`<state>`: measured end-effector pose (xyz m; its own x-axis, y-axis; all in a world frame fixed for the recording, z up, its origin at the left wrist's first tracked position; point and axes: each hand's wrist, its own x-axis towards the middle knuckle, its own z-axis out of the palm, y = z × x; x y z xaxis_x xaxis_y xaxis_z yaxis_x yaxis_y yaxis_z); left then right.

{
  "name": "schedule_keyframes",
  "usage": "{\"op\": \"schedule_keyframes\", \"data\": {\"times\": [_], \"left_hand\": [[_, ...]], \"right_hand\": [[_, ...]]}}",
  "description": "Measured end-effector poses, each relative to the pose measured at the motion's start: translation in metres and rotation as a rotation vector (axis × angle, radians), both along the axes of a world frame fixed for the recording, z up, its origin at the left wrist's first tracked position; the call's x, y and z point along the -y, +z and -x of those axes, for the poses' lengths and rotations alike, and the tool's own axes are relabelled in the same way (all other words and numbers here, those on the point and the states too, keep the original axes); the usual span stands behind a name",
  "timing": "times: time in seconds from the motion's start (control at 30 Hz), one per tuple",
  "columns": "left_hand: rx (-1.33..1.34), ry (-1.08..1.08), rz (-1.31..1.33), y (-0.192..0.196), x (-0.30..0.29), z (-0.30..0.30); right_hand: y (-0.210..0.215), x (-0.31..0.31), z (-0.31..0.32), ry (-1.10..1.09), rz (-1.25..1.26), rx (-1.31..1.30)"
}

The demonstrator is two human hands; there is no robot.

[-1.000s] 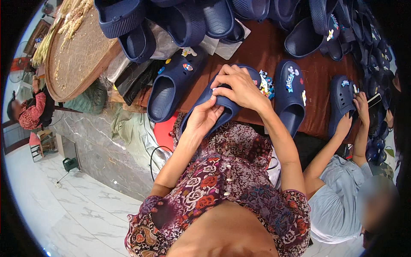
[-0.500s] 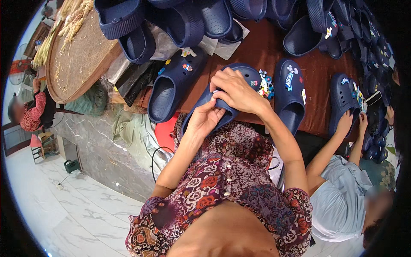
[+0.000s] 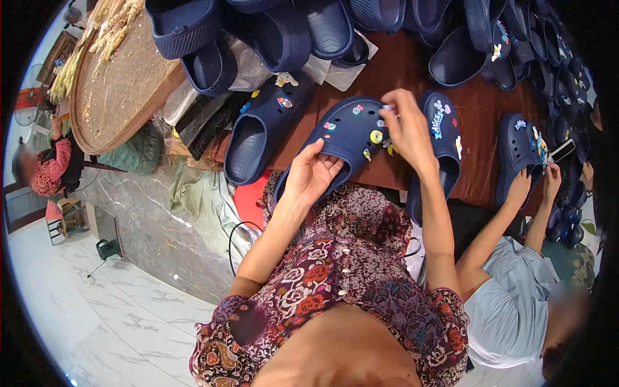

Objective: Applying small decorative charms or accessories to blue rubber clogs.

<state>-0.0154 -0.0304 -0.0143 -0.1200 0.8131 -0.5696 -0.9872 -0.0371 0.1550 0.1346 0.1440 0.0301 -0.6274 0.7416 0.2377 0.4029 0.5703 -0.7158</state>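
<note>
Pinches navy clog (image 3: 345, 137) by its opening at tabletop (image 3: 480, 122) edge with left hand (image 3: 309, 173), curls right hand (image 3: 407, 129) beside toe, cannot tell on what, likely handling light, springy foam, best gripped at rim.

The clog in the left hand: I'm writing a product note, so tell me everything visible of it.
The dark blue clog looks moulded from foam or rubber. Its rounded upper has small holes and several colourful charms, including a round yellow one toward its right side. It slants upper-side up, toe pointing away and rightward, heel nearer the lap, at the edge of the brown-covered table. The left hand grips the opening, fingers inside, thumb on top; the right hand is beside the toe, contact unclear.
</note>
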Motion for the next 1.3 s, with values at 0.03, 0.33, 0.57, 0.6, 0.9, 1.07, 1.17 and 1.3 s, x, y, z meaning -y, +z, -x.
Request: {"op": "schedule_keyframes", "data": {"times": [0.03,0.33,0.57,0.6,0.9,1.07,1.17,1.3], "left_hand": [[0.003,-0.004,0.000,0.000,-0.001,-0.001],[-0.042,-0.047,-0.042,0.021,-0.018,-0.012],[-0.133,-0.157,-0.074,0.016,-0.022,-0.009],[-0.125,-0.161,-0.094,0.016,-0.024,-0.009],[-0.128,-0.201,-0.069,0.017,-0.035,-0.013],[-0.118,-0.189,-0.142,0.003,-0.037,-0.013],[-0.127,-0.171,-0.198,-0.007,-0.037,-0.015],[-0.097,-0.179,-0.246,-0.013,-0.035,-0.016]], "right_hand": [[-0.006,-0.004,-0.010,-0.061,-0.081,0.067],[-0.011,0.007,-0.029,-0.089,-0.158,0.264],[0.003,0.036,-0.027,-0.102,0.108,0.014],[0.000,0.040,-0.024,-0.097,0.108,0.004],[-0.012,0.039,-0.022,-0.174,0.211,-0.025],[-0.018,0.028,-0.015,-0.259,0.192,-0.054],[-0.017,0.026,-0.013,-0.252,0.194,-0.023],[-0.021,0.021,-0.012,-0.244,0.168,0.004]]}}
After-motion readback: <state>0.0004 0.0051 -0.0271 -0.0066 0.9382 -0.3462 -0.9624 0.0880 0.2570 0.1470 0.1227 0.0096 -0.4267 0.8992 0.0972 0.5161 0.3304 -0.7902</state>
